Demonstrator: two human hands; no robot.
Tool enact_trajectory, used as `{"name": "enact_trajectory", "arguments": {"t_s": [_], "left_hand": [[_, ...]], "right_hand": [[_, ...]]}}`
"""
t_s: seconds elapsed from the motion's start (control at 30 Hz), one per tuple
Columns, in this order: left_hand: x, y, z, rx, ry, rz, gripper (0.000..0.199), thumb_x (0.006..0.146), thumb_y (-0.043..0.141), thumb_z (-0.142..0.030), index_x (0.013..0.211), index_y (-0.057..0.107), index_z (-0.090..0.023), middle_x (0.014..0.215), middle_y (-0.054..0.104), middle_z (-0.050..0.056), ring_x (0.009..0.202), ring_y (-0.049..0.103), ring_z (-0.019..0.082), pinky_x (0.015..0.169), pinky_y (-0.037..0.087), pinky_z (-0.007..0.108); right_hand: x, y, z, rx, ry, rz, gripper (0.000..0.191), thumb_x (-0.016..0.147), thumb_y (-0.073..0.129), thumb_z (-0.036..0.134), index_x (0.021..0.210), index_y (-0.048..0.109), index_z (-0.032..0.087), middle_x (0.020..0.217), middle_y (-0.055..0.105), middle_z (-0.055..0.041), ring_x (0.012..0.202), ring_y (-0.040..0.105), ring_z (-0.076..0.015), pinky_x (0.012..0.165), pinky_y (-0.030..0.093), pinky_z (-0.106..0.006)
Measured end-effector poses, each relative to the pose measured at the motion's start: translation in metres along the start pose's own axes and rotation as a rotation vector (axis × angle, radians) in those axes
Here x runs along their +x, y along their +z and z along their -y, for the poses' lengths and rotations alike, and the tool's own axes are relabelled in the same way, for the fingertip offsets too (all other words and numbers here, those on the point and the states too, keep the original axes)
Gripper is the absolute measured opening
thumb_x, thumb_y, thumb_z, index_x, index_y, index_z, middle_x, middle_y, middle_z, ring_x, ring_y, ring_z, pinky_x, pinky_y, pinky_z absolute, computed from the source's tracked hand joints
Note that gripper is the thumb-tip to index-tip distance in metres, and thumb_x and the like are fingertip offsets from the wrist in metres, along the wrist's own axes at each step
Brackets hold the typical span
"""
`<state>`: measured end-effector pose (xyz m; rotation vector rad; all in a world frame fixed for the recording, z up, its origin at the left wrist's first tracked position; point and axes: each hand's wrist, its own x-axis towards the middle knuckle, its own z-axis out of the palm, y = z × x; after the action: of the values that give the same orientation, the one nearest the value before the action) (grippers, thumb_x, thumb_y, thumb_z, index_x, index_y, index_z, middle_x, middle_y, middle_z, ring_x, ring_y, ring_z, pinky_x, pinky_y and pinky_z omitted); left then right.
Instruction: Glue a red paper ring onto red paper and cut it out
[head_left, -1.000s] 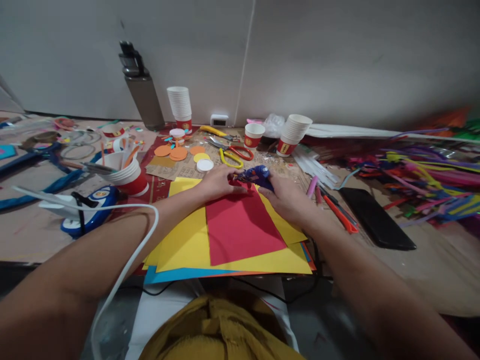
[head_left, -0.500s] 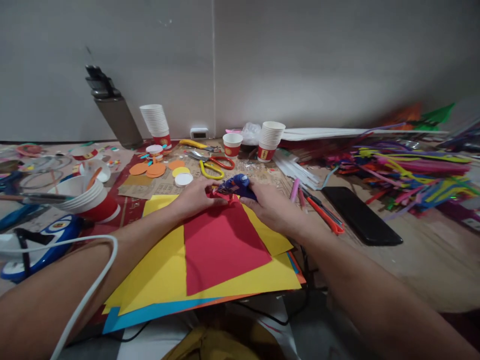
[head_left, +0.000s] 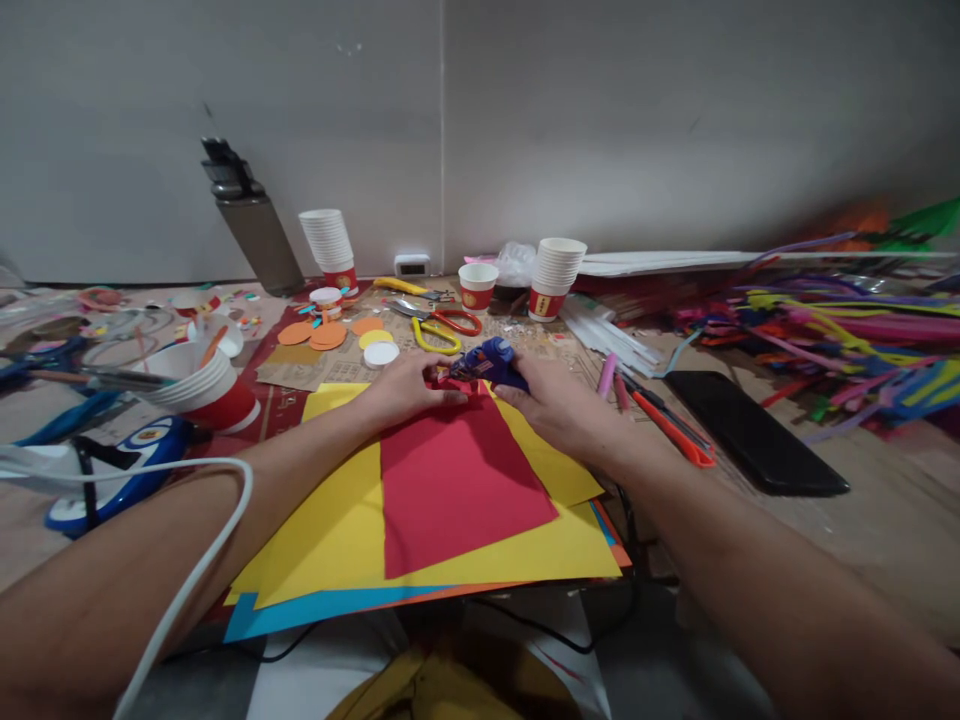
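Two bare hands work close together over the upper end of a red rectangular paper sheet (head_left: 457, 480), which lies on yellow paper sheets (head_left: 322, 550) at the near edge of the brown-covered table (head_left: 885, 530). The right hand (head_left: 551, 405) grips a blue plastic tool (head_left: 493, 355), probably a glue gun, its front end directed towards the left fingers. The left hand (head_left: 401, 390) is curled beside that front end; whether it pinches anything is hidden.

The hands appear to be applying or adjusting something at the tool's tip. Any further move there calls for a steady right wrist and left fingertips clear of the nozzle.

Orange paper discs (head_left: 328, 335) lie beyond the left hand, a stack of paper cups (head_left: 555, 280) stands by the far edge, and a black phone (head_left: 754, 430) rests towards the right end.

Compared with half a second ago, everything sits slightly further right in view, likely from head motion; the hands keep nearly the same place over the paper.
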<state>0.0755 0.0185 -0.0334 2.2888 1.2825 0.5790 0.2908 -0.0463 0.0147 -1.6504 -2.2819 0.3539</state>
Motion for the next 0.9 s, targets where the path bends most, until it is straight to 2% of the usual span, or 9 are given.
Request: {"name": "enact_trajectory", "arguments": {"t_s": [0.17,0.43,0.73,0.9], "left_hand": [[0.001,0.000,0.000,0.006,0.005,-0.003,0.056,0.073,0.070,-0.058,0.115,0.069,-0.022,0.102,0.068,0.005,0.091,0.060,0.022,0.079,0.046,0.032],[0.000,-0.001,-0.001,0.029,-0.005,0.004,0.055,0.072,0.070,-0.059,0.113,0.070,-0.022,0.096,0.068,0.005,0.086,0.060,0.022,0.075,0.045,0.031],[0.000,-0.001,-0.003,-0.031,-0.003,0.005,0.049,0.072,0.072,-0.054,0.110,0.071,-0.023,0.107,0.070,0.006,0.096,0.061,0.024,0.081,0.047,0.034],[0.000,0.000,-0.003,0.012,-0.015,0.004,0.049,0.072,0.071,-0.057,0.107,0.071,-0.022,0.103,0.069,0.006,0.092,0.061,0.023,0.079,0.047,0.033]], "right_hand": [[0.001,0.002,0.002,0.017,-0.005,0.003,0.020,0.094,0.052,0.028,0.107,0.060,0.015,0.106,0.069,-0.0143,0.094,0.063,-0.0248,0.073,0.041,-0.030],[0.001,0.005,0.004,0.007,0.030,0.005,0.019,0.093,0.052,0.027,0.107,0.059,0.016,0.104,0.069,-0.0134,0.094,0.063,-0.0253,0.072,0.041,-0.030],[0.003,0.012,-0.001,-0.008,0.018,-0.018,0.017,0.093,0.050,0.028,0.104,0.056,0.017,0.101,0.068,-0.0129,0.089,0.062,-0.0251,0.068,0.041,-0.030],[0.003,0.014,0.000,-0.014,0.024,-0.027,0.017,0.093,0.050,0.030,0.105,0.055,0.018,0.099,0.069,-0.0118,0.087,0.063,-0.0241,0.065,0.039,-0.029]]}}
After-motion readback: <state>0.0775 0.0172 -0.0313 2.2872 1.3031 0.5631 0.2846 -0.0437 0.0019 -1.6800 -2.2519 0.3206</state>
